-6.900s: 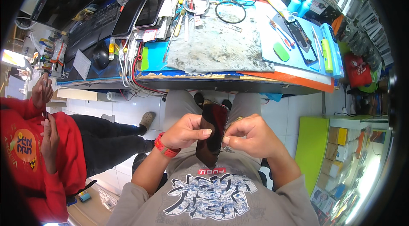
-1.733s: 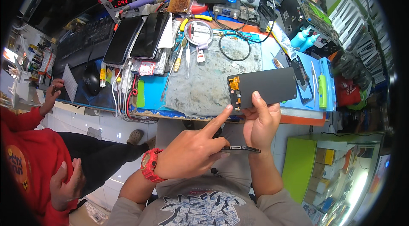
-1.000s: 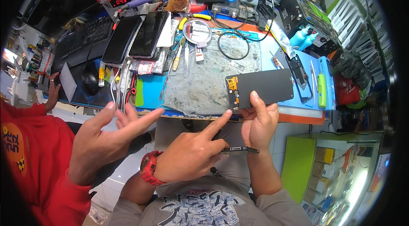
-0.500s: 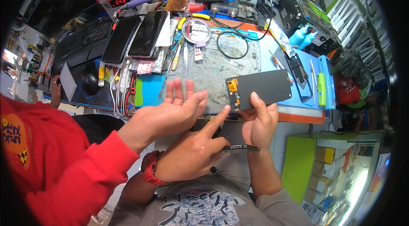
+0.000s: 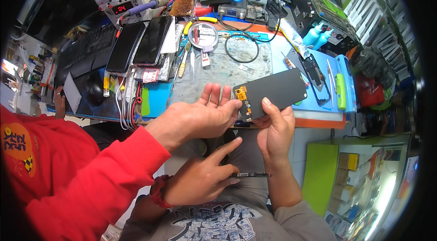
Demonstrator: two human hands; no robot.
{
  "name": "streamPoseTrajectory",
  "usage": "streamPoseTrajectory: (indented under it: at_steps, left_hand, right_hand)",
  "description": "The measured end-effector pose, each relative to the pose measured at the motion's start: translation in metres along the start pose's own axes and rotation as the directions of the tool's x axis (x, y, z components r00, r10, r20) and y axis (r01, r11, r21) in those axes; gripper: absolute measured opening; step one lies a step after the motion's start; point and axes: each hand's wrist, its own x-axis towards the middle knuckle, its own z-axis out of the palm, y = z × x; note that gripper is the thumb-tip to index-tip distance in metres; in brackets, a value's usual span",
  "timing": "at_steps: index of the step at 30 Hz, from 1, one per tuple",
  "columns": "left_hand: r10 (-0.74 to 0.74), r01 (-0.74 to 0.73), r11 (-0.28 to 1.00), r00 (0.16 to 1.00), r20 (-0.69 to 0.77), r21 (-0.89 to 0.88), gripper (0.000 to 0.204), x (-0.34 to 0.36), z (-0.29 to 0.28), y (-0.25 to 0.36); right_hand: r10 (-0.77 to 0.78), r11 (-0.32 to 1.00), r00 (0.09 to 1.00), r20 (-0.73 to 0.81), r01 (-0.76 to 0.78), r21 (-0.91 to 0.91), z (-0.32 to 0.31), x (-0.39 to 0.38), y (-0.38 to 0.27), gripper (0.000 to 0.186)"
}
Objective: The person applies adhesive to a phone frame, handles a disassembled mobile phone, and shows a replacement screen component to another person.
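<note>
In my right hand [image 5: 275, 129] is a black phone screen [image 5: 275, 91], its back up, thumb on its lower edge. Gold flex cable [image 5: 241, 93] and small connectors line the screen's left end. My left hand [image 5: 202, 173], below a red wristwatch [image 5: 161, 191], grips a thin dark phone part [image 5: 251, 175] seen edge-on; the index finger is stretched toward the screen. A co-worker's hand [image 5: 200, 116] in a red sleeve [image 5: 136, 150] reaches in from the left, palm up, its thumb at the screen's connector end; whether it touches cannot be told.
On the bench lie two dark phones [image 5: 152, 41], a brush [image 5: 184, 60], a coiled cable [image 5: 203, 36] and a grey work mat [image 5: 214, 75]. A phone frame [image 5: 316, 79] and a green-handled tool [image 5: 340, 91] are at right. Blue bottles [image 5: 314, 36] stand behind them.
The co-worker's hand has moved right to the screen's connector end. My left hand has drawn down and away from the screen with the thin part. The screen has shifted slightly left.
</note>
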Motion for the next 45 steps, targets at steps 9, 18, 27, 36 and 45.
streamPoseTrajectory:
  at_steps: [9, 18, 27, 36, 45]
  left_hand:
    - [-0.085, 0.082, 0.992, 0.996, -0.032, -0.099, 0.021, -0.035, 0.013, -0.015]
    - [-0.129, 0.12, 0.985, 0.99, -0.06, -0.128, 0.024, -0.056, 0.028, -0.024]
    - [-0.165, 0.164, 0.983, 0.986, -0.008, -0.083, 0.024, -0.053, 0.027, -0.035]
    - [-0.175, 0.171, 0.972, 0.985, -0.008, -0.16, 0.024, -0.056, 0.031, -0.038]
    - [-0.201, 0.195, 0.958, 0.98, -0.008, -0.213, 0.022, -0.051, 0.034, -0.035]
  right_hand:
    - [0.043, 0.999, 0.991, 0.13, -0.042, -0.01, 0.004, 0.003, -0.003, 0.02]
    - [0.038, 0.999, 0.995, 0.097, -0.042, 0.034, 0.005, -0.002, -0.002, 0.021]
    - [0.019, 0.957, 0.974, 0.227, -0.084, 0.279, -0.015, 0.013, 0.002, 0.035]
    - [-0.116, 0.426, 0.708, 0.696, -0.598, 0.679, -0.044, 0.031, -0.002, 0.049]
    - [0.026, 0.457, 0.811, 0.585, -0.53, 0.715, -0.045, 0.024, -0.005, 0.042]
